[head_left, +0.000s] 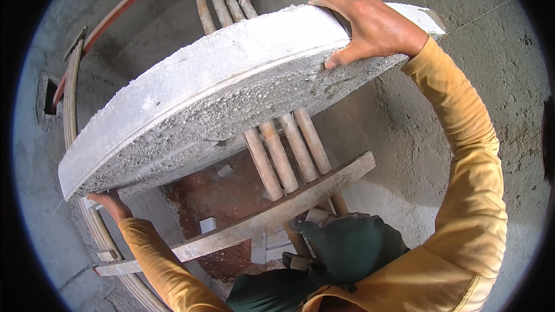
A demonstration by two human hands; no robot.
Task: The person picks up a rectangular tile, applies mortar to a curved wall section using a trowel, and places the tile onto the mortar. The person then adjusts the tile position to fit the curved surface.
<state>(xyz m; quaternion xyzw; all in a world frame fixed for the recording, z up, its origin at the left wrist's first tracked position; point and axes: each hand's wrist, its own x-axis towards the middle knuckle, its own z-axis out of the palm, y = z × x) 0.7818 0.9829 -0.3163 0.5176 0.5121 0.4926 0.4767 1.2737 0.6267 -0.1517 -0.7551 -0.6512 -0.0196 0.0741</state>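
A long white slab (214, 63) spans the view from lower left to upper right, its near underside thickly coated with rough grey mortar (231, 107). At its upper right part, my right hand (370, 23) grips the edge, thumb on the mortared side and fingers over the white face. My left hand (111, 203) holds the lower left end from beneath; most of its fingers are hidden behind the slab. Whether the slab touches the wall behind it I cannot tell.
Several round poles (292, 147) pass behind the slab. Below it lies a wooden plank (260, 222) near my legs (352, 245). More poles (72, 92) bend along the left, beside a red bar (115, 14). A thin string (485, 13) runs along the rough plastered wall (497, 58).
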